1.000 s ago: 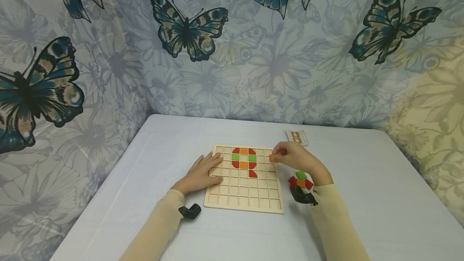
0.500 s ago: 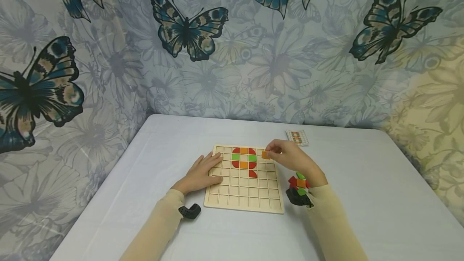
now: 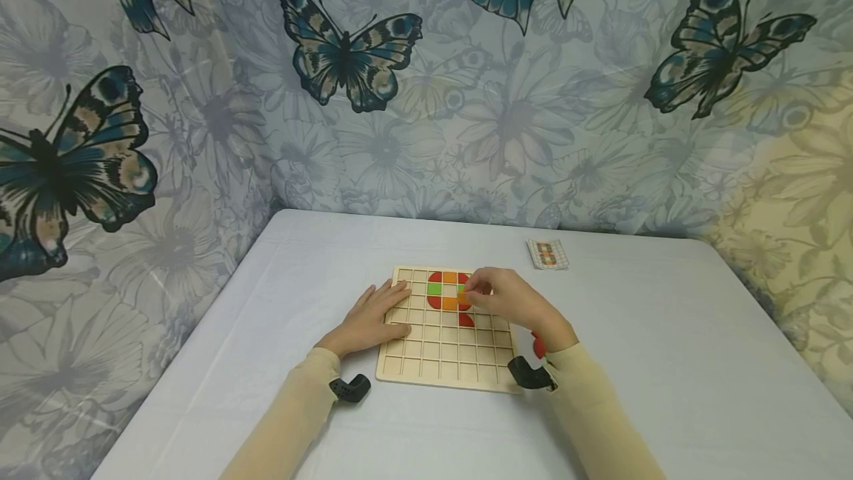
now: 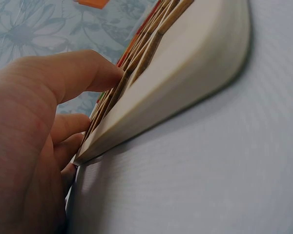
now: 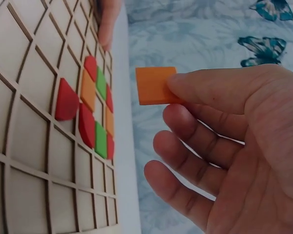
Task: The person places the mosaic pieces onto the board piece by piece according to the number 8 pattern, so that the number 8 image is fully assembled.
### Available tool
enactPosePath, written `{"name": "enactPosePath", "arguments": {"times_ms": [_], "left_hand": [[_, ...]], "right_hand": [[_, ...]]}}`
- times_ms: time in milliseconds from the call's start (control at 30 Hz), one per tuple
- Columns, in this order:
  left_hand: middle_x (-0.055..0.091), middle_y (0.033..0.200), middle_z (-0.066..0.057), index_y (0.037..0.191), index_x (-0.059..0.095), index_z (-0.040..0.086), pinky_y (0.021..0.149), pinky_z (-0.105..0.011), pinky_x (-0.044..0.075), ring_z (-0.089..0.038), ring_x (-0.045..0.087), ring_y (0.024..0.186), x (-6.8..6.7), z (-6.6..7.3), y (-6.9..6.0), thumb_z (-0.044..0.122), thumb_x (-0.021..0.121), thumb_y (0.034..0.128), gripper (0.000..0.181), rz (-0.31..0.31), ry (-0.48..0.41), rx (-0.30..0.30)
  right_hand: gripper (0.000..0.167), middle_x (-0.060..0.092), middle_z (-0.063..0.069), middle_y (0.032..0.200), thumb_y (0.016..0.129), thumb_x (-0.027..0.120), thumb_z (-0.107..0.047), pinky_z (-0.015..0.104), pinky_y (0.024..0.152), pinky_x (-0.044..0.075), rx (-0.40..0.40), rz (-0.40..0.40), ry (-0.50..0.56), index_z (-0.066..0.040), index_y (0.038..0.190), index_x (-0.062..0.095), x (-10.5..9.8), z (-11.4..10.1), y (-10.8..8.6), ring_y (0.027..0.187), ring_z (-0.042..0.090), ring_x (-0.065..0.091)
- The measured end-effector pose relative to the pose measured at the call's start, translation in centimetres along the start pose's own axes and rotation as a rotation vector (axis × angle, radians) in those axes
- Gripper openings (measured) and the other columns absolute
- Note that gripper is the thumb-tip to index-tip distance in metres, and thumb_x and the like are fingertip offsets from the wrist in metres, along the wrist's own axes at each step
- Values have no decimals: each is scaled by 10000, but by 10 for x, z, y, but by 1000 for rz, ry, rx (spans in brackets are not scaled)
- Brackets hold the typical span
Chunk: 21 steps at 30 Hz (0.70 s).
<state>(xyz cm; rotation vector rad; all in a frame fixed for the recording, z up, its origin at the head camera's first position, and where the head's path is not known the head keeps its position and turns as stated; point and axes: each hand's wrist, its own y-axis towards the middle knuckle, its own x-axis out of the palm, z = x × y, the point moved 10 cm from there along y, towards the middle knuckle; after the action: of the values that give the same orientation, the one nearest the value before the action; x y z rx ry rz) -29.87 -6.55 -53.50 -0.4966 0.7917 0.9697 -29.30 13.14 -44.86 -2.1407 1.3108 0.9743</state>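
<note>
The right hand [image 3: 513, 301] is above the right part of the wooden grid board [image 3: 426, 350], pinching an orange square [image 5: 155, 86] between thumb and index finger; in the right wrist view the piece is clear of the board. Fingers spread, the left hand [image 3: 365, 321] rests on the board's left edge, its thumb [image 4: 95, 73] on the grid. Set in the board are a ring of red, orange and green pieces around a bare cell, and a single red piece [image 3: 466, 321] below its right side. The right hand partly covers the ring.
A small patterned card [image 3: 548, 254] lies behind the board on the white table [image 3: 320, 243]. Loose pieces, one of them red [image 3: 538, 345], lie right of the board, mostly hidden by the right wrist. A butterfly-patterned cloth hangs behind.
The right hand has moved left from the board's right edge to over the ring, still pinching the orange square. Its forearm now covers most of the loose pieces. The left hand has stayed put.
</note>
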Motion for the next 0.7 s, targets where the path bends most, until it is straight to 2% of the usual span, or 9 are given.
{"name": "enactPosePath", "arguments": {"times_ms": [233, 367, 700], "left_hand": [[251, 1693, 22, 1577, 382, 165, 1323, -459, -16, -208, 86, 1607, 0, -1, 0, 423, 628, 915, 752, 2, 6, -3], [253, 1693, 20, 1577, 381, 162, 1323, -459, -18, -208, 86, 1607, 0, 0, 0, 422, 627, 916, 752, 2, 7, -5], [264, 1690, 10, 1571, 393, 158, 1322, -472, 5, -222, 105, 1606, -1, 1, 0, 410, 633, 902, 754, 8, 6, -3]], "right_hand": [[114, 654, -1, 903, 978, 646, -138, 259, 667, 479, -23, -27, -17, -64, 1027, 717, 13, -5, 4, 802, 144, 547], [81, 645, -5, 862, 968, 654, -114, 252, 655, 480, -16, -19, -19, -73, 1006, 712, 19, -4, 7, 771, 138, 543], [55, 675, 6, 883, 957, 675, -109, 266, 688, 503, 20, 19, -34, -80, 995, 702, 29, 7, 16, 780, 126, 554]]}}
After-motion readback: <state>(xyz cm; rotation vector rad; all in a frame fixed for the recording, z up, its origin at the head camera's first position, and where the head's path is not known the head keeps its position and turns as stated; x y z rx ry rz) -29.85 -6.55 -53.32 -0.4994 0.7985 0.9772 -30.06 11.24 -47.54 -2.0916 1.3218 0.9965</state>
